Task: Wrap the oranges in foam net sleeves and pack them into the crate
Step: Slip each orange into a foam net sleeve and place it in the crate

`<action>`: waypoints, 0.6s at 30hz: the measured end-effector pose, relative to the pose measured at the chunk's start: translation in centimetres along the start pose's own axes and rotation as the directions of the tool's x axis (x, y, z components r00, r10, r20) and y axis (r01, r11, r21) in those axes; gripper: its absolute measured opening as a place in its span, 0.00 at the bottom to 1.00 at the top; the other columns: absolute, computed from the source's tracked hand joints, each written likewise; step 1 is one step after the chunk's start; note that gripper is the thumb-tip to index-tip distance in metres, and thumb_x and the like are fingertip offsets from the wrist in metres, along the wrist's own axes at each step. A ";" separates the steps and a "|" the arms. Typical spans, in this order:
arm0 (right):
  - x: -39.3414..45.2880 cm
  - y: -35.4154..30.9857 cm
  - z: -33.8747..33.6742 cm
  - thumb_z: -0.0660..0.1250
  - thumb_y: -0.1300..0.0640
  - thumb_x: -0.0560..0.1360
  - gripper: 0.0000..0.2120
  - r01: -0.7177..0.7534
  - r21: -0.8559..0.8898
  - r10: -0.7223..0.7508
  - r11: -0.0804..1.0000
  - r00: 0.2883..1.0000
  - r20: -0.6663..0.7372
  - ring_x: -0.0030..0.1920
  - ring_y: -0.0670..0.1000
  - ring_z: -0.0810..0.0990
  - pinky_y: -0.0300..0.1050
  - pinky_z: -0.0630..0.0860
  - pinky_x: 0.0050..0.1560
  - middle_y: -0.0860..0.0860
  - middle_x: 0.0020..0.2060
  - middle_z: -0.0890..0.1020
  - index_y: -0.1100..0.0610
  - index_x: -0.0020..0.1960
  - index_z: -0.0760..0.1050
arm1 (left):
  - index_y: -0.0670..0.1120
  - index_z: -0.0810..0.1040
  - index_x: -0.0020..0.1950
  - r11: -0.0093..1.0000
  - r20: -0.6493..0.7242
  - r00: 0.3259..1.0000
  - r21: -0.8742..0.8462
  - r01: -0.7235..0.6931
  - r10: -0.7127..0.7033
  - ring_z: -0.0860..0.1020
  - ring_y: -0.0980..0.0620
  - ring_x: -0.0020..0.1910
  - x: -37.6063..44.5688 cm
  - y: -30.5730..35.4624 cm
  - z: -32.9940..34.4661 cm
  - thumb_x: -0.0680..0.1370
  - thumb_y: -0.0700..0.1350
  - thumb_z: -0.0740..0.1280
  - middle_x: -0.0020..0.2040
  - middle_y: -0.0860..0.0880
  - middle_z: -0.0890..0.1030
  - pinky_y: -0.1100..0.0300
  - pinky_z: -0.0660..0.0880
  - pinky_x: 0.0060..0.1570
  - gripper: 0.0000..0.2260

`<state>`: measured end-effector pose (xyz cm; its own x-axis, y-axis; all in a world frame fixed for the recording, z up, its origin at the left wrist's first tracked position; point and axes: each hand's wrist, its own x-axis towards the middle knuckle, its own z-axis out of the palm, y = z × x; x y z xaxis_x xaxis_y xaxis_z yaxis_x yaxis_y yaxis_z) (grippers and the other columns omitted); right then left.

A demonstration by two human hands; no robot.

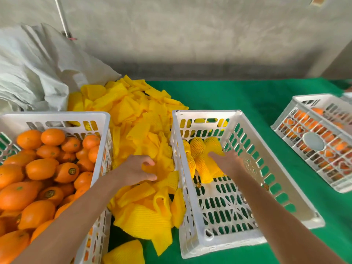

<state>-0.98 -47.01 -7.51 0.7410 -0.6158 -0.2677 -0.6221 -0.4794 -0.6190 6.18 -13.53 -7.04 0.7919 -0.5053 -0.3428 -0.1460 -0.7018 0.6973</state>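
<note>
A white crate point(99, 126) on the left is heaped with bare oranges point(42, 168). Between the crates lies a pile of yellow foam net sleeves point(133, 115). My left hand point(136, 169) rests on that pile, fingers curled around one sleeve point(165, 178). The white packing crate point(274, 178) in the middle holds several wrapped oranges point(198, 149) at its far end. My right hand point(228, 161) is inside this crate, laid on a wrapped orange point(205, 168); whether it grips it or only touches it is unclear.
A third white crate point(297, 134) with oranges stands at the right on the green tablecloth point(238, 96). A grey woven sack point(32, 73) is bunched at the back left. A concrete wall runs behind the table.
</note>
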 end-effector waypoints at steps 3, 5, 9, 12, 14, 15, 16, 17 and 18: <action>0.4 1.2 0.8 0.72 0.32 0.70 0.41 0.002 -0.146 0.009 0.989 0.997 0.081 0.52 0.56 0.79 0.46 0.73 0.45 0.56 0.55 0.78 0.59 0.71 0.68 | 0.54 0.79 0.62 0.997 0.001 1.000 0.075 0.031 -0.032 0.77 0.50 0.59 0.3 -0.7 0.0 0.74 0.51 0.78 0.64 0.50 0.77 0.55 0.75 0.56 0.18; 0.0 0.7 1.4 0.71 0.31 0.69 0.33 0.069 -0.203 -0.040 0.977 0.989 0.144 0.40 0.49 0.79 0.40 0.70 0.36 0.49 0.41 0.78 0.58 0.58 0.74 | 0.54 0.79 0.63 0.992 0.007 0.999 0.121 0.044 -0.045 0.77 0.51 0.58 0.4 -1.0 0.1 0.75 0.51 0.77 0.63 0.51 0.78 0.57 0.75 0.53 0.17; -1.4 -1.0 3.5 0.74 0.34 0.66 0.26 0.029 -0.205 0.061 0.978 0.904 0.423 0.32 0.52 0.82 0.39 0.74 0.25 0.51 0.34 0.70 0.51 0.39 0.64 | 0.53 0.80 0.62 0.989 -0.038 0.999 0.150 0.008 -0.002 0.75 0.51 0.61 0.4 -1.1 0.4 0.76 0.51 0.76 0.64 0.50 0.78 0.57 0.72 0.56 0.15; -1.9 -1.0 4.9 0.75 0.39 0.71 0.27 0.072 -0.278 0.095 0.958 0.834 0.543 0.38 0.53 0.87 0.45 0.83 0.39 0.59 0.51 0.83 0.58 0.55 0.73 | 0.54 0.79 0.63 0.948 -0.162 0.979 0.310 -0.065 0.120 0.66 0.46 0.72 0.7 -0.7 -0.2 0.76 0.51 0.76 0.68 0.48 0.74 0.53 0.63 0.70 0.16; -2.3 -1.2 5.4 0.74 0.47 0.75 0.15 0.061 -0.221 0.069 0.973 0.841 0.537 0.33 0.48 0.85 0.44 0.84 0.38 0.60 0.52 0.84 0.58 0.47 0.74 | 0.56 0.77 0.66 0.921 -0.148 0.982 0.386 -0.053 0.119 0.61 0.42 0.77 0.9 -0.8 -0.6 0.77 0.51 0.75 0.74 0.46 0.69 0.50 0.56 0.76 0.18; -2.3 -1.3 5.6 0.72 0.48 0.77 0.14 0.072 -0.228 0.058 0.971 0.853 0.519 0.28 0.45 0.83 0.40 0.81 0.33 0.59 0.48 0.85 0.56 0.43 0.71 | 0.58 0.76 0.68 0.918 -0.104 0.993 0.396 -0.012 0.058 0.57 0.40 0.80 0.8 -0.9 -0.7 0.77 0.50 0.75 0.78 0.45 0.64 0.47 0.54 0.78 0.20; -2.3 -1.2 5.8 0.70 0.46 0.78 0.16 0.085 -0.259 0.058 0.962 0.863 0.502 0.25 0.44 0.82 0.38 0.78 0.30 0.58 0.44 0.86 0.56 0.43 0.69 | 0.59 0.74 0.71 0.917 -0.041 0.999 0.396 0.043 -0.029 0.52 0.39 0.81 0.7 -0.9 -0.6 0.77 0.49 0.74 0.81 0.44 0.59 0.44 0.52 0.79 0.23; -2.3 -1.1 5.9 0.68 0.42 0.78 0.18 0.094 -0.293 0.064 0.951 0.870 0.488 0.26 0.45 0.83 0.38 0.77 0.31 0.57 0.41 0.86 0.56 0.46 0.70 | 0.58 0.72 0.75 0.914 0.016 0.993 0.392 0.102 -0.118 0.50 0.38 0.82 0.4 -1.1 -0.5 0.77 0.47 0.74 0.83 0.44 0.54 0.42 0.53 0.79 0.27; -2.4 -1.2 5.9 0.66 0.39 0.79 0.19 0.113 -0.330 0.065 0.937 0.873 0.484 0.28 0.47 0.84 0.40 0.78 0.34 0.57 0.38 0.86 0.57 0.49 0.72 | 0.56 0.69 0.78 0.909 0.042 0.983 0.389 0.148 -0.178 0.51 0.37 0.82 0.2 -1.1 -0.5 0.78 0.45 0.73 0.83 0.43 0.52 0.42 0.57 0.78 0.30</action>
<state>-0.51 -41.33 -10.47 0.7289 -0.2662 -0.6308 -0.5826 -0.7252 -0.3671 6.78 -12.58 -7.56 0.7794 -0.3930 -0.4880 -0.2460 -0.9082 0.3386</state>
